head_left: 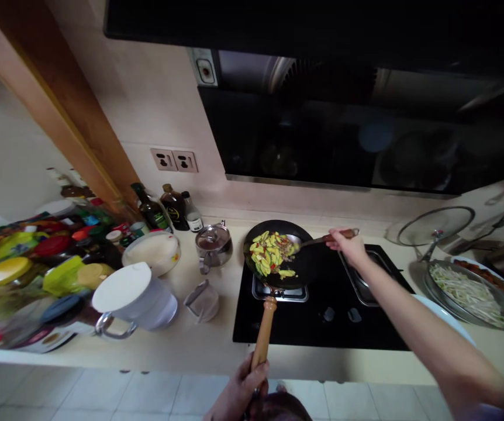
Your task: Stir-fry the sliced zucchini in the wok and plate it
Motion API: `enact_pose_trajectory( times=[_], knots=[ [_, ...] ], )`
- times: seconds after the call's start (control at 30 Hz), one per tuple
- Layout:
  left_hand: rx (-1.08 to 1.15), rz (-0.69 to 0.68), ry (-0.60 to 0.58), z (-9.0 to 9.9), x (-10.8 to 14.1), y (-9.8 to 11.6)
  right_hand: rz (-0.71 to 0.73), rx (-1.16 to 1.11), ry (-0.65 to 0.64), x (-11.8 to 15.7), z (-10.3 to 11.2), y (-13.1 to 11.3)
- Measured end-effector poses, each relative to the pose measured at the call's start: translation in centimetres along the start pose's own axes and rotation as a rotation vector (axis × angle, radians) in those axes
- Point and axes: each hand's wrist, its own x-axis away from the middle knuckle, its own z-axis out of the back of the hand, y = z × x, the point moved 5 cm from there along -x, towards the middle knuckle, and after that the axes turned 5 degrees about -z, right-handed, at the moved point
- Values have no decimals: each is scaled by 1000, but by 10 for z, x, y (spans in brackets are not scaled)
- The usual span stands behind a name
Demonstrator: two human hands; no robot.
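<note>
A dark wok [311, 272] sits over the left burner, tilted somewhat, with sliced yellow-green vegetable pieces [269, 251] and bits of red and brown inside. My left hand [252, 377] is wrapped round the end of the wok's wooden handle [265, 327], which points toward me. From the right, my right hand [344, 241] grips the spatula [316, 241] by its brown handle. The spatula's blade reaches into the wok at the right side of the food and is partly hidden there.
The black gas stove [304, 327] has a second burner [366, 283] under my right forearm. Left of it stand a steel pot [214, 245], a small measuring cup [203, 301], a white pitcher [138, 298] and many jars. Bean sprouts [466, 292] and a glass lid [436, 225] are at right.
</note>
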Motion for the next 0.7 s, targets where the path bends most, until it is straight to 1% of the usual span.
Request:
enact_pose_trajectory(
  times=[0.03,0.07,0.1,0.13,0.2,0.27,0.3,0.37,0.4,0.47,0.5,0.57,0.67,0.7],
  knots=[
    [4,2,3,0,0,0,-17,-53,-26,4,-6,11],
    [10,6,3,0,0,0,5,-64,-72,12,-12,16],
    [16,13,3,0,0,0,64,-41,-131,21,-18,17],
    [20,20,3,0,1,0,152,-3,-184,30,-22,13],
    [29,21,12,-1,1,1,399,117,-257,50,-29,0],
    [24,4,32,0,2,2,629,238,-256,64,-37,-9],
    [19,-5,36,-1,2,3,707,276,-245,70,-42,-9],
    [20,-10,36,-2,3,3,804,325,-265,80,-56,-1],
    [26,-5,34,-3,3,4,836,344,-305,86,-62,4],
    [42,8,34,-5,4,5,893,392,-449,102,-68,8],
    [51,9,36,-6,5,6,921,426,-531,112,-65,5],
    [53,7,35,-7,6,9,961,505,-645,131,-48,-14],
    [40,-13,22,-8,6,11,935,555,-683,153,-12,-66],
    [34,-16,17,-8,6,11,909,552,-699,160,-4,-82]
  ],
)
